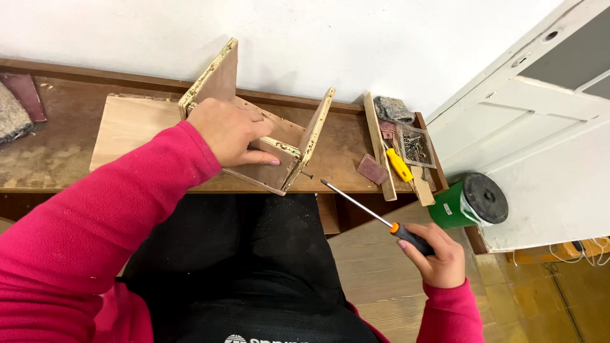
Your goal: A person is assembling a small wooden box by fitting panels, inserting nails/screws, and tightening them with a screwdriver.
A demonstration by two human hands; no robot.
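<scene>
A small open box of plywood boards (289,143) rests on a flat wooden board (127,130) on the workbench (51,155). My left hand (232,130) lies on the box, fingers pressing its front board. A screw (307,173) sticks out of the box's near right corner. My right hand (435,254) grips the black and orange handle of a long screwdriver (365,206). Its tip points up and left, a short way from the screw and not touching it.
On the bench's right end lie a yellow-handled tool (399,165), a small clear tray of screws (416,147), wooden strips (379,143), a dark red block (372,169) and a grey cloth (394,109). A green can (470,203) lies beside a white door (540,127).
</scene>
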